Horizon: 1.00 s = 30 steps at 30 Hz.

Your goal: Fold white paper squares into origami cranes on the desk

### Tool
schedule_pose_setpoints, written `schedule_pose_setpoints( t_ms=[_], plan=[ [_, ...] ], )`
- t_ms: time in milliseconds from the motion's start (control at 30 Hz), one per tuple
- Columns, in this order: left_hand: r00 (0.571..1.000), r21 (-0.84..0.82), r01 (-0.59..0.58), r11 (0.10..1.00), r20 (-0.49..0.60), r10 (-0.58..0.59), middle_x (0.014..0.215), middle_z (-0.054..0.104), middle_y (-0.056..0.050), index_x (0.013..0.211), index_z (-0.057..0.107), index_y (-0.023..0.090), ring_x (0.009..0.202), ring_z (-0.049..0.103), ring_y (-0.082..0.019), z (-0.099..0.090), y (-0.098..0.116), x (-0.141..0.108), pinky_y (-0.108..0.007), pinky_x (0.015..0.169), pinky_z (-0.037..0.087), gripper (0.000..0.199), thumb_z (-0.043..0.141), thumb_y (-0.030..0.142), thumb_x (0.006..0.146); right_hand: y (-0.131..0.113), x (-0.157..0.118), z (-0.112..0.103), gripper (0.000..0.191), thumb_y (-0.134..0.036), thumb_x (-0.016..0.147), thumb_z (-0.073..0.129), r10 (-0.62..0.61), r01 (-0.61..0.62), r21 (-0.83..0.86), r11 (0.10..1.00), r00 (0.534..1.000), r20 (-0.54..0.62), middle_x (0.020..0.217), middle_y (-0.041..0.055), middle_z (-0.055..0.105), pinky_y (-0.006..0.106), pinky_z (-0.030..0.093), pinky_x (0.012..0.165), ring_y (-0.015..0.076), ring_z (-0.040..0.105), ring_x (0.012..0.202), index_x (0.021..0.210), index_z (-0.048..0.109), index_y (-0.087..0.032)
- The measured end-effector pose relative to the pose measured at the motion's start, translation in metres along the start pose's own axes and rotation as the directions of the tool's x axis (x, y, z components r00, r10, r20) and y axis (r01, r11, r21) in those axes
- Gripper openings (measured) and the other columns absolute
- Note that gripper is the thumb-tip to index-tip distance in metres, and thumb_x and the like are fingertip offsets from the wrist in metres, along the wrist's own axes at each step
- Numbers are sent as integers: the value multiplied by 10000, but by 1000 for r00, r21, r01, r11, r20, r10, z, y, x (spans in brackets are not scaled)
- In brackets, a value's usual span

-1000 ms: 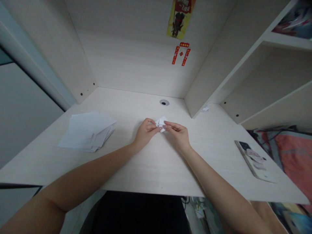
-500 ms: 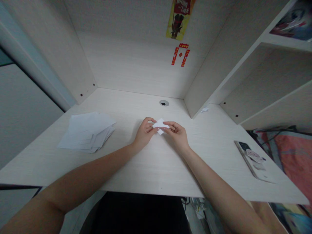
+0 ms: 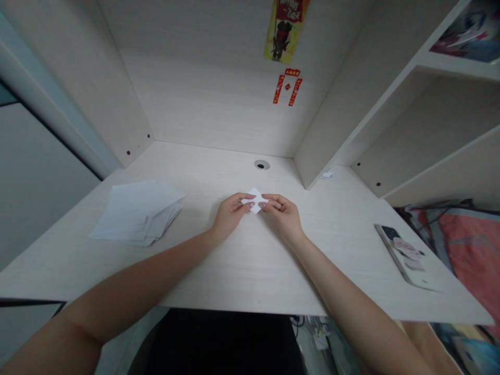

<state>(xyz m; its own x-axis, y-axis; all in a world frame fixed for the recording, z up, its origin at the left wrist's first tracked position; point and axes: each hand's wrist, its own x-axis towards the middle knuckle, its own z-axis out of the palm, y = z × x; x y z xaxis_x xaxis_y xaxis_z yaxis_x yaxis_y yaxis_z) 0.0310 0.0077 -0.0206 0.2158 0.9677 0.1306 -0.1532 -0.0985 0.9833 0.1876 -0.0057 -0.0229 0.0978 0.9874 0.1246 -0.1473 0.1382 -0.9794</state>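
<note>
Head view: worktop point(image 3: 234, 271), centre
Hands: left point(image 3: 230, 213) and right point(image 3: 287, 213) pinching folded paper point(image 3: 254, 201) between them; folds unclear
Paper stack point(image 3: 133, 211): nine o'clock
Risk: uneven pulling could tear it

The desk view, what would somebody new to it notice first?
Probably the red and yellow poster high on the back panel, with the small red stickers just below it. Next, the white folded paper mid-desk, pinched between the left hand and the right hand. The coral cloth beyond the desk's right edge also stands out.
</note>
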Motion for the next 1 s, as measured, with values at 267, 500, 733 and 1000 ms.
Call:
schedule_pose_setpoints(
  t_ms=[267, 500, 733, 1000],
  plan=[
    [1000, 10, 9, 1000, -24, -9, 813, 694, -40, 886, 681, 161, 702, 618, -142, 1, 0, 0, -258, 675, 472, 262, 706, 308, 671, -2, -1, 1, 300, -313, 602, 769, 13, -14, 17, 1000, 1000, 18, 687, 7, 710, 292, 490, 706, 148, 647, 647, 863, 678, -194],
    [999, -11, 10, 1000, -47, -10, 835, 699, -44, 892, 678, 154, 731, 627, -141, -1, -5, 3, -260, 703, 475, 298, 715, 328, 653, -3, -1, 2, 276, -318, 606, 768, 35, -34, 30, 999, 999, -19, 715, 4, 711, 261, 467, 674, 120, 613, 634, 842, 690, -197],
    [999, 7, 10, 1000, -34, -10, 865, 709, -60, 902, 671, 145, 744, 646, -155, 0, -2, 1, -281, 733, 493, 310, 716, 316, 647, -5, 0, 2, 260, -312, 578, 785, 95, -91, 73, 993, 994, -52, 672, -11, 693, 245, 454, 636, 102, 580, 598, 794, 690, -203],
    [1000, 58, -8, 998, -12, 9, 907, 710, -67, 918, 669, 144, 766, 656, -155, 1, 3, -2, -273, 742, 498, 278, 695, 291, 683, -4, 0, 1, 262, -312, 579, 784, 93, -88, 75, 993, 994, -56, 650, -15, 680, 242, 447, 628, 98, 571, 590, 795, 688, -199]
  ],
)
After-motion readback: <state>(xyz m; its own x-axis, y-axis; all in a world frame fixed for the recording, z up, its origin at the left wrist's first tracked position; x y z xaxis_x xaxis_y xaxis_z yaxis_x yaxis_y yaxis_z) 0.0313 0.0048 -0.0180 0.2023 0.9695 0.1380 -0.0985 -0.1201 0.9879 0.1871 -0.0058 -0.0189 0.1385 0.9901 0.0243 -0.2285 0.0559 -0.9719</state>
